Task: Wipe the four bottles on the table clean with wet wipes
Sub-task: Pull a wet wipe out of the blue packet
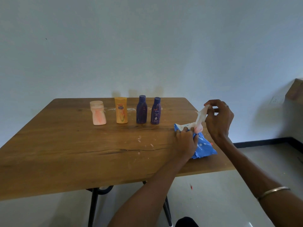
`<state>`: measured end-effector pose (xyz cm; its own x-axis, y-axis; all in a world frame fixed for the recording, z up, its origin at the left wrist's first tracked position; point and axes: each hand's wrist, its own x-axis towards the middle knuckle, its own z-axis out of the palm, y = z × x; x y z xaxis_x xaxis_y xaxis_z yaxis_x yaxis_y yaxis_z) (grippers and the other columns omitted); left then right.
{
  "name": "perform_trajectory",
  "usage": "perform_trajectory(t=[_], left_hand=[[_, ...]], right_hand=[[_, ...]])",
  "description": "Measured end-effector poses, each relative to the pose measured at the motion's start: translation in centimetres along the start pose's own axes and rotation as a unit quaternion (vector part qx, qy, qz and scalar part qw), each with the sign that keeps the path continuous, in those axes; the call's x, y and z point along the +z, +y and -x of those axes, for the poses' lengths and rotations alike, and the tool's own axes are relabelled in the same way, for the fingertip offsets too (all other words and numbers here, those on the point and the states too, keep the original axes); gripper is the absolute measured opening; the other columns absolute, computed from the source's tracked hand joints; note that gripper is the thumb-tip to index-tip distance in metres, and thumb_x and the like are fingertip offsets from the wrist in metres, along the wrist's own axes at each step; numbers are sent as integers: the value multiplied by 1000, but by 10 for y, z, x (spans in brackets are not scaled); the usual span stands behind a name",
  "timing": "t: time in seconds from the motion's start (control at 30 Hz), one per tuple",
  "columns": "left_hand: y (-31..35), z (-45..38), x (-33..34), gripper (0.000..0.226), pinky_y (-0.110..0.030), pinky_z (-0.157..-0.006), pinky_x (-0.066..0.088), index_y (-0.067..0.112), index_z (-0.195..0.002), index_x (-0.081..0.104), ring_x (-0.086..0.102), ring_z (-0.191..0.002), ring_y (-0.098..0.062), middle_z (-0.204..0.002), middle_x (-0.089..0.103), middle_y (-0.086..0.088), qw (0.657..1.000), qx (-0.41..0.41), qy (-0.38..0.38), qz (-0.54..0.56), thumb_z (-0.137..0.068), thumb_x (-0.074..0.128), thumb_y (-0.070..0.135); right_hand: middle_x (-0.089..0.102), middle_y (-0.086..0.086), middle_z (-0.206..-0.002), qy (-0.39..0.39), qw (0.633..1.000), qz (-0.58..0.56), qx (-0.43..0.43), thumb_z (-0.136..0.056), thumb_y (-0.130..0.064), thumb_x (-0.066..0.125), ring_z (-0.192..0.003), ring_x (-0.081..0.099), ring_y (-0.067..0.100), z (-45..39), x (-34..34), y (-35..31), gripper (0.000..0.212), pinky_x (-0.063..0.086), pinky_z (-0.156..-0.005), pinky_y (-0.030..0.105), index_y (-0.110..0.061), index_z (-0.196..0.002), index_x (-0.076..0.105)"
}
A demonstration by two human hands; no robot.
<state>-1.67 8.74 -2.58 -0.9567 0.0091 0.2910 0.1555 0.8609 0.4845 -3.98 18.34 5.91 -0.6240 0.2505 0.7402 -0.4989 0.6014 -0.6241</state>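
Note:
Four bottles stand in a row at the back of the wooden table [65,145]: a white bottle streaked pink [98,115], a yellow bottle [121,110], a dark blue bottle [141,109] and a second dark blue bottle with a label [156,111]. At the table's right side lies a blue wet-wipe pack [204,147]. My left hand [186,141] grips the pack and holds it down. My right hand [218,118] pinches a white wet wipe [200,117] that stretches up out of the pack's opening.
Pale smears mark the tabletop [139,139] in front of the bottles and behind them. The table's right edge is close to the pack. A wall stands right behind the table, and a brown box [295,92] sits at far right.

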Motion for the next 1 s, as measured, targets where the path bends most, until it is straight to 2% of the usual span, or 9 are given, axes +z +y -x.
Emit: perform_trajectory(t=[0.17,0.3,0.4,0.5,0.6,0.67,0.8,1.0], left_hand=[[1,0,0,47,-33,-109,40,15,-131,54,58,-119,-24,-131,61,-5,1000,7,5,3,-99,42,46],[2,2,-4,51,-26,-101,44,17,-131,57,62,-113,-22,-129,64,-3,996,3,66,63,-96,42,50],[6,3,-3,46,-28,-99,45,18,-130,58,64,-110,-22,-127,66,-2,995,16,72,65,-96,47,48],[3,2,-1,41,-29,-97,49,18,-126,60,64,-105,-22,-122,68,-1,996,12,72,53,-96,51,45],[-2,5,1,41,-26,-87,51,19,-125,61,63,-109,-21,-126,66,0,997,10,74,21,-94,53,46],[-4,8,4,40,-23,-79,48,18,-125,60,59,-115,-21,-131,62,-1,998,0,66,2,-95,53,44],[-2,9,6,43,-25,-88,48,19,-134,53,54,-125,-24,-139,56,-1,998,10,68,15,-96,52,40],[5,6,2,42,-24,-90,48,16,-131,57,57,-120,-23,-136,59,-2,996,-5,81,49,-94,57,36]], right_hand=[[67,-7,-90,5,1000,-9,17,-86,-3,56,-81,61,9,-1,-1,2,17,45,-63,5,-17,-88,67],[65,-18,-80,-77,997,7,18,-84,-2,56,-72,64,6,-2,-2,7,23,56,-61,24,-25,-85,61],[70,-11,-77,-97,995,12,32,-80,2,52,-68,68,7,-10,-6,7,27,58,-60,32,-23,-83,62],[71,-9,-75,-64,997,-14,32,-75,5,47,-67,68,4,-25,-9,-4,31,56,-61,27,-19,-80,64],[71,-4,-76,2,999,-35,40,-73,5,42,-70,68,4,-40,-15,-18,32,46,-61,9,-16,-82,64],[71,-1,-77,57,996,-55,43,-73,3,38,-70,66,2,-57,-22,-28,33,39,-60,4,-14,-85,64],[71,-3,-80,40,997,-63,18,-73,2,37,-73,67,0,-84,-33,-44,35,55,-61,22,-13,-87,65],[71,-4,-80,16,998,-54,30,-78,1,40,-74,68,4,-84,-34,-42,32,58,-62,32,-16,-87,65]])
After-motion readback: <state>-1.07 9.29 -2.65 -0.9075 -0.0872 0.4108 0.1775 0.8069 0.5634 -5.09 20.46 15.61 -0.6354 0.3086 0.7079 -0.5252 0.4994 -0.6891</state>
